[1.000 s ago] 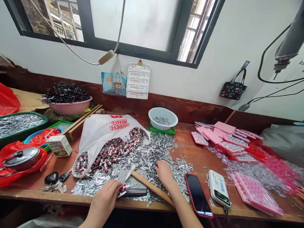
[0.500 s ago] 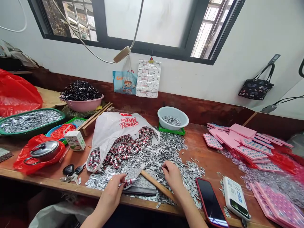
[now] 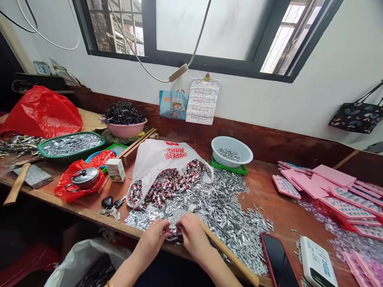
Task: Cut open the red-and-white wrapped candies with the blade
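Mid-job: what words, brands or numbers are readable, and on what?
"SUPER", "MING": red-printed white plastic bag.
"100": small white-and-green cardboard carton; smaller print illegible.
"GP": blue cartoon-printed bag; following letters unclear.
Too small or blurred: print on the white rectangular plastic device, any on hanging white sheets.

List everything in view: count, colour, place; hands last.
Window: one, grey, back wall
Table: one, brown, below window
Metal tabs: many, silver, centre
Plastic bag: one, white, centre
Banded pieces: many, red, bag mouth
Tool handles: two, tan, front and far left
Phone: one, black, front right
Boxy device: one, white, beside phone
Keys: several, black and silver, left
Carton: one, white, left
Lidded pot: one, silver, left
Crumpled plastic: two, red, left
Basins: four, green, pink, blue, pale blue; left and back
Boards: several, pink, right
Hanging bags: two, blue and black, wall
Paper sheets: uncounted, white, wall
Left hand: one, bare, pinching banded piece
Right hand: one, bare, at same piece
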The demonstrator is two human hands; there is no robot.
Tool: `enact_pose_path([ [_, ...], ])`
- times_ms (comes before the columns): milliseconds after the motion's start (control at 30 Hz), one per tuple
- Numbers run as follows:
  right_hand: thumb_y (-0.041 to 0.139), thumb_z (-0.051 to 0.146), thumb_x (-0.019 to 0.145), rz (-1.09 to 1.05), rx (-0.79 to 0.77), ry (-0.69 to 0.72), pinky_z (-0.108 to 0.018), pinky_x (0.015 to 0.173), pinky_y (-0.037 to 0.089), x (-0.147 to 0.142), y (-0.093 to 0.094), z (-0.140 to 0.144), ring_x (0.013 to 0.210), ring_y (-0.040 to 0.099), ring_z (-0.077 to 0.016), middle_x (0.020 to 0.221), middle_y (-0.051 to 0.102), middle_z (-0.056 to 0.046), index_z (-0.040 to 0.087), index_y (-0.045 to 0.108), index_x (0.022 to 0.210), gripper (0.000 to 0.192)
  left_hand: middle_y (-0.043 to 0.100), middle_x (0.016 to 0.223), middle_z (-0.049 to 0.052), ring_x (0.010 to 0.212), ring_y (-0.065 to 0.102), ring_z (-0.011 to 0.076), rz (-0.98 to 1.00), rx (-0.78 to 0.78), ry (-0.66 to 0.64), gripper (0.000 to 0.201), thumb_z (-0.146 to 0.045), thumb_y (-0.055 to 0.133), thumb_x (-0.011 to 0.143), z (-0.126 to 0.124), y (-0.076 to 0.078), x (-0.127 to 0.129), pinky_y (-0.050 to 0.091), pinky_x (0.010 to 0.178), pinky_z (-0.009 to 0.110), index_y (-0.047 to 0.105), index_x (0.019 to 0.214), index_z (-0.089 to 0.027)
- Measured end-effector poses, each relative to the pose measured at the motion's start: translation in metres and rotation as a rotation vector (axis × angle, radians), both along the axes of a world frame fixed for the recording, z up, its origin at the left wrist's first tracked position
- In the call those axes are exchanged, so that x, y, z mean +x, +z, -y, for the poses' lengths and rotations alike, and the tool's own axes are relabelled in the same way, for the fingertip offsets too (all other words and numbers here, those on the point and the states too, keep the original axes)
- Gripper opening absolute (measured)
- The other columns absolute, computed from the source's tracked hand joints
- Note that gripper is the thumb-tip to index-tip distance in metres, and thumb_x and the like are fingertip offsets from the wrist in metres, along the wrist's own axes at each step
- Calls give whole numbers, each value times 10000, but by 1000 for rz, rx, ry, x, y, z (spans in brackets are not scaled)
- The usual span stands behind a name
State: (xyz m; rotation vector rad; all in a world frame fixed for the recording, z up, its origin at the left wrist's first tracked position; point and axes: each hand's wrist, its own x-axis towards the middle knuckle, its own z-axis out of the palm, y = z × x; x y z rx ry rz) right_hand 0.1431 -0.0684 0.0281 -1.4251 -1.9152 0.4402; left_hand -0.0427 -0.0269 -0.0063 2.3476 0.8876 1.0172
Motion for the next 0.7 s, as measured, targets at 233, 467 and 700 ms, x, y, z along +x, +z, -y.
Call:
enact_pose_path([
  [233, 480, -17, 751, -22, -1, -3, -265, 661, 411, -9, -5, 4, 763, 558, -182, 801, 607, -35, 190, 593, 802, 242, 616, 800, 15, 750, 575, 164, -39, 12, -54, 142, -185, 474, 909, 1, 11, 3, 474, 694, 256, 581, 1001, -204],
  [467, 519, 48, 789, -196, 27, -64, -328, 810, 428, -9, 3, 19, 936, 537, -212, 989, 595, -66, 195, 594, 902, 200, 671, 793, 32, 757, 612, 162, 48, -127, -37, 166, -233, 512, 897, 11, 35, 9, 483, 696, 248, 667, 850, -201],
  [700, 570, 83, 781, -488, -168, -108, -269, 682, 454, -2, -3, 34, 780, 595, -181, 831, 639, -25, 197, 631, 850, 147, 663, 689, 13, 666, 614, 149, -96, -358, -41, 193, -209, 532, 873, 28, 53, 19, 451, 605, 210, 655, 726, -183],
])
